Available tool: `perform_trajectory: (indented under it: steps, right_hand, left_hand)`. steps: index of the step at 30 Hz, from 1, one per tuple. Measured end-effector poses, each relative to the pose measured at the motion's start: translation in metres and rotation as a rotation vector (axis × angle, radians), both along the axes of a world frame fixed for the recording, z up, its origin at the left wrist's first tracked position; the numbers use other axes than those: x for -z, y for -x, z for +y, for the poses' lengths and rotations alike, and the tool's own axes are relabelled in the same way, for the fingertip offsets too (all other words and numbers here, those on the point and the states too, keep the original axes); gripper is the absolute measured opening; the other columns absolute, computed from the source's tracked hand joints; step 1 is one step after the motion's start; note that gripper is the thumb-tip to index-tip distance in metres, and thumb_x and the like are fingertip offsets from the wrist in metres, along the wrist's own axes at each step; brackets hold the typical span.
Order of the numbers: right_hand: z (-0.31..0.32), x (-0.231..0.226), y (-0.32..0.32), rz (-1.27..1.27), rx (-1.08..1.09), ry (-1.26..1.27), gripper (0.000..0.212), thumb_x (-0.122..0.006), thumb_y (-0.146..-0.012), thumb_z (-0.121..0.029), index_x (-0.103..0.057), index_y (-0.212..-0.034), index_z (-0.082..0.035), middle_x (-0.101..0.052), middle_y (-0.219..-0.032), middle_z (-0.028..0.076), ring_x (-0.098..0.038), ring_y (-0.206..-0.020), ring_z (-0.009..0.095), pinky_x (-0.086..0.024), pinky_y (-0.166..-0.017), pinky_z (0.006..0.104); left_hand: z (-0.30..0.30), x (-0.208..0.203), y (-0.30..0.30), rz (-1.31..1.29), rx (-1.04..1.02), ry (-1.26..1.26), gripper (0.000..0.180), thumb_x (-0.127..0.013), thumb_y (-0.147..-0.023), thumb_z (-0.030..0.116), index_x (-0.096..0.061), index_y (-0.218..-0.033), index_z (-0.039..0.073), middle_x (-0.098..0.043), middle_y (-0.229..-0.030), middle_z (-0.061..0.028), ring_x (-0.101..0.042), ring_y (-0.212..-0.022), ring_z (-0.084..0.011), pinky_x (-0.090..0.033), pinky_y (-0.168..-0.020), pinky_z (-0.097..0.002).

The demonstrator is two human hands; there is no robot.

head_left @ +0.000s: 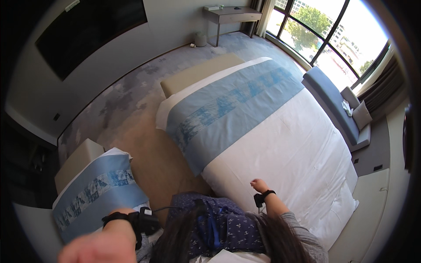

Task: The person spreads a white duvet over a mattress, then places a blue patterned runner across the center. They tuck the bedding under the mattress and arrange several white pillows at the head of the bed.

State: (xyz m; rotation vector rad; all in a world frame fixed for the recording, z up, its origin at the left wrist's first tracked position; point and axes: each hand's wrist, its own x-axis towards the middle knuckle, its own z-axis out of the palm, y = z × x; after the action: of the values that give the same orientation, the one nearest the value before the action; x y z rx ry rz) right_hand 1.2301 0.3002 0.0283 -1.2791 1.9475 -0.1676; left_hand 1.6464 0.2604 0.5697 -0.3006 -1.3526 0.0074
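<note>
My right hand [259, 185] is held over the near side of the large bed, its fingers curled in and nothing showing in them. Beneath it spreads a white duvet [280, 144], slightly wrinkled, with a blue patterned bed runner [237, 105] across the far end. My left hand [98, 249] is raised close to the camera at the lower left, blurred and partly cut off, so its fingers cannot be made out. Behind it lies a smaller bed with a similar blue runner [98, 186]. Each wrist wears a black strap with a small box.
Carpet [151, 162] runs between the two beds. A beige bench [197, 74] stands at the large bed's foot. Farther off are a desk [232, 16], a waste bin [200, 40], a wall-mounted television [92, 33], and a blue window sofa [329, 98] with cushions.
</note>
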Motion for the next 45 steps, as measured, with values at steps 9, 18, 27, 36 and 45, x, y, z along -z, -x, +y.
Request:
perform_trajectory:
  steps: [9,18,27,36,45]
  right_hand:
    - [-0.085,-0.017,-0.090,-0.169,0.002,-0.045,0.032,-0.061,-0.080,-0.032,-0.066,-0.099,-0.006,-0.067,-0.092,0.013,-0.063,-0.088,0.026,-0.047,-0.079,0.0352]
    - [-0.093,0.085,-0.153,-0.234,0.686,-0.098,0.036,-0.072,-0.072,-0.023,-0.063,-0.096,0.002,-0.066,-0.080,0.012,-0.062,-0.071,0.018,-0.049,-0.066,0.0304]
    - [-0.176,0.064,-0.259,-0.368,1.242,0.041,0.056,-0.079,-0.065,-0.017,-0.052,-0.109,0.005,-0.061,-0.099,0.016,-0.060,-0.088,0.024,-0.049,-0.077,0.0332]
    - [-0.182,0.059,-0.281,-0.619,1.269,0.029,0.030,-0.073,-0.073,-0.019,-0.064,-0.091,0.003,-0.066,-0.083,0.010,-0.060,-0.077,0.017,-0.047,-0.070,0.0305]
    - [-0.156,0.059,-0.327,-0.604,1.096,0.244,0.032,-0.069,-0.076,-0.013,-0.060,-0.102,0.002,-0.066,-0.092,0.011,-0.061,-0.084,0.018,-0.047,-0.076,0.0301]
  left_hand:
    - [-0.253,0.318,-0.040,-0.716,-0.230,-1.461,0.015,-0.056,-0.084,0.009,-0.056,-0.072,0.000,-0.056,-0.071,-0.0076,-0.055,-0.068,-0.0198,-0.043,-0.062,-0.0290]
    - [-0.479,0.536,-0.077,-1.593,0.007,-1.810,0.026,-0.065,-0.076,0.027,-0.065,-0.073,0.001,-0.065,-0.072,-0.0103,-0.061,-0.071,-0.0194,-0.047,-0.067,-0.0350]
    - [-0.546,0.568,-0.056,-1.615,0.006,-2.298,0.087,-0.079,-0.061,0.015,-0.029,-0.128,-0.007,-0.047,-0.123,-0.0230,-0.049,-0.112,-0.0327,-0.044,-0.089,-0.0402]
    - [-0.557,0.606,-0.064,-1.418,-0.278,-2.073,0.102,-0.084,-0.055,0.026,-0.023,-0.132,-0.002,-0.033,-0.133,-0.0235,-0.036,-0.124,-0.0345,-0.034,-0.101,-0.0395]
    - [-0.576,0.618,-0.108,-1.428,0.271,-2.056,0.035,-0.072,-0.076,0.018,-0.060,-0.102,-0.003,-0.063,-0.090,-0.0077,-0.057,-0.079,-0.0155,-0.045,-0.073,-0.0301]
